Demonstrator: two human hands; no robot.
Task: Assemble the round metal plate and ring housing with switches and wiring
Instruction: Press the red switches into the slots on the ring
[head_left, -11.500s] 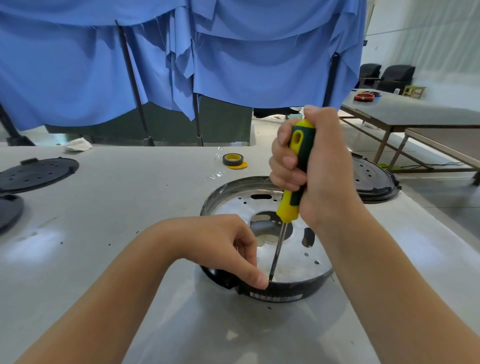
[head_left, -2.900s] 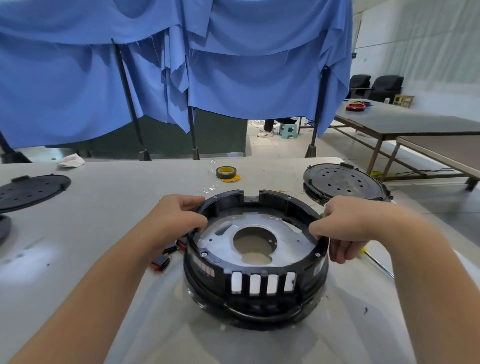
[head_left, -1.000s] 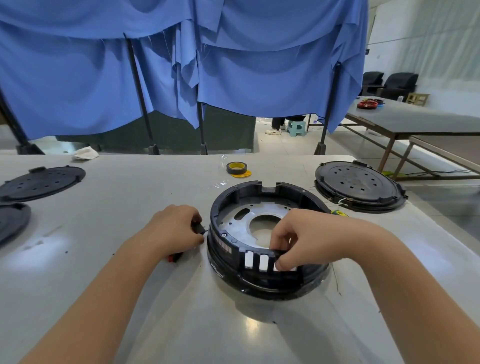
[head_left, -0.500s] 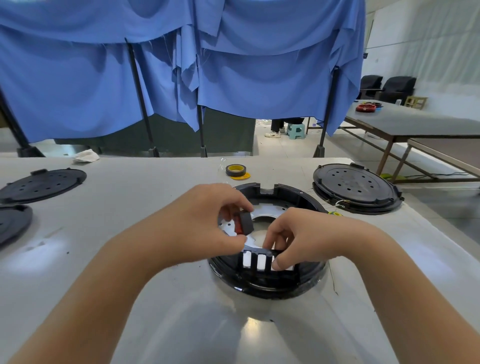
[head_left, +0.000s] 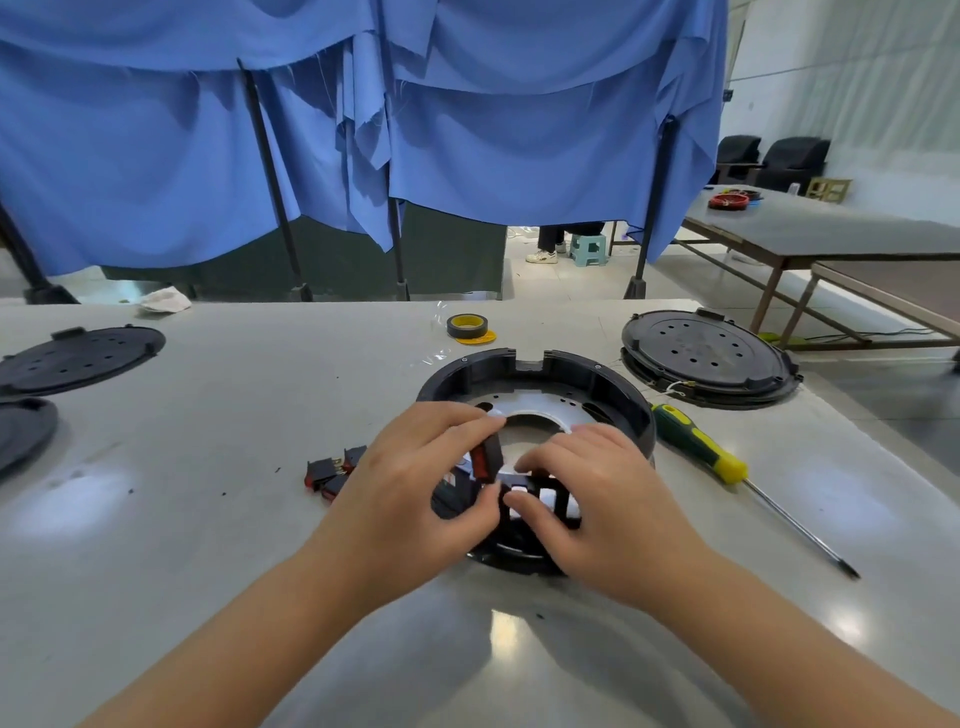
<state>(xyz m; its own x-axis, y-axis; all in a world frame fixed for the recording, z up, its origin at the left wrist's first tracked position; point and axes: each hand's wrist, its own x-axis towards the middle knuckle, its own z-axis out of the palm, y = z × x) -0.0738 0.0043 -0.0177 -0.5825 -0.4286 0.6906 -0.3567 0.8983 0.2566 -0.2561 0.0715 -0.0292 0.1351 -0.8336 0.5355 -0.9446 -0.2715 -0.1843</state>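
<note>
Black ring housing (head_left: 524, 366) sits mid-desk (head_left: 208, 519); above its near wall the left hand (head_left: 415, 483) pinches a red-and-black switch (head_left: 485, 457), right hand (head_left: 597, 499) fingers curled on the slots. No writing legible.

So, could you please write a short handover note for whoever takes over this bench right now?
Left hand: pinches one black and red switch just above the near wall of the ring housing.
Right hand: fingers curled on the near wall of the ring housing beside the switch slots.
Metal plate already sits inside the ring housing.
Spare switches lie on the table left of the ring housing; screwdriver lies to its right.
Done: plate in housing.
Left: seat the held switch, fit the rest, then the wiring. How many slots are already filled cannot be told.
</note>
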